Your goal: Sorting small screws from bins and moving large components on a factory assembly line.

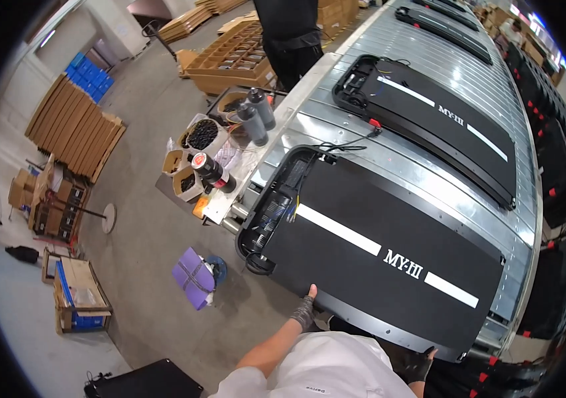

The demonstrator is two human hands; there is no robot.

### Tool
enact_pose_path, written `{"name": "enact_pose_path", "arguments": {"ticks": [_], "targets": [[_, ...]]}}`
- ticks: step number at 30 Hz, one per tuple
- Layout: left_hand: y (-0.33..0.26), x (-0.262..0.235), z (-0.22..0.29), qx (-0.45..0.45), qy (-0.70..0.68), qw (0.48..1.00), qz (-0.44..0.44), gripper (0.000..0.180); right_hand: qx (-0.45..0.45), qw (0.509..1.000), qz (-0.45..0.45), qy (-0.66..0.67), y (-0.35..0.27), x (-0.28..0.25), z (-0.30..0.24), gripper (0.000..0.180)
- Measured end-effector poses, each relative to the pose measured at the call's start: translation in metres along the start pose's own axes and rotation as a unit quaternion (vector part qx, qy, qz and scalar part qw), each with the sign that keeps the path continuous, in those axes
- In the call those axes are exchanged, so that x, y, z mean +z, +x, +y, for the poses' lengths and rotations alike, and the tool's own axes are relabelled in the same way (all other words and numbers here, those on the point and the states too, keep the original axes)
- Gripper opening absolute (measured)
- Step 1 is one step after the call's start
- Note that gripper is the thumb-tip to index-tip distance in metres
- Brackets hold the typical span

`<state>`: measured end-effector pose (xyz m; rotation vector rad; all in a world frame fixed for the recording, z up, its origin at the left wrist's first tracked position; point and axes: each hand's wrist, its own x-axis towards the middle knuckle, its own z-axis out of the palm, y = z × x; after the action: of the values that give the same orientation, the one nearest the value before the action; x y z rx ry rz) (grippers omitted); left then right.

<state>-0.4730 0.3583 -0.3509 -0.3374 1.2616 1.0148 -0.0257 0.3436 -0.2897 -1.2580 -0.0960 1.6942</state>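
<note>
Treadmill deck lies on the conveyor, just beyond both grips: left hand thumb over its near edge, right hand farther right; whether either clamps cannot be told. Steadying seems in hand; shifting calls for even support.

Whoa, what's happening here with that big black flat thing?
A person in a white shirt has both hands at the near edge of a long black board. The left hand has its thumb on the edge, and the right hand is near the far right corner. The board lies flat on a shiny metal line, with wires showing in its open left end. Another black board lies just beyond it.
</note>
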Motion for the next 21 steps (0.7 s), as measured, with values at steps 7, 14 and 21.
{"name": "enact_pose_path", "arguments": {"ticks": [7,14,21], "targets": [[-0.004,0.04,0.03,0.077,-0.001,0.994,0.082,0.082,0.042,0.992,0.028,0.113,0.042,-0.042,-0.027,0.066],[0.016,0.069,0.052,0.084,0.016,0.996,0.022,0.076,0.016,0.998,0.054,-0.009,0.098,-0.052,-0.011,0.082],[0.027,-0.011,0.054,0.112,0.457,0.876,-0.104,0.057,0.083,0.958,0.178,-0.207,0.088,-0.06,0.002,0.077]]}}
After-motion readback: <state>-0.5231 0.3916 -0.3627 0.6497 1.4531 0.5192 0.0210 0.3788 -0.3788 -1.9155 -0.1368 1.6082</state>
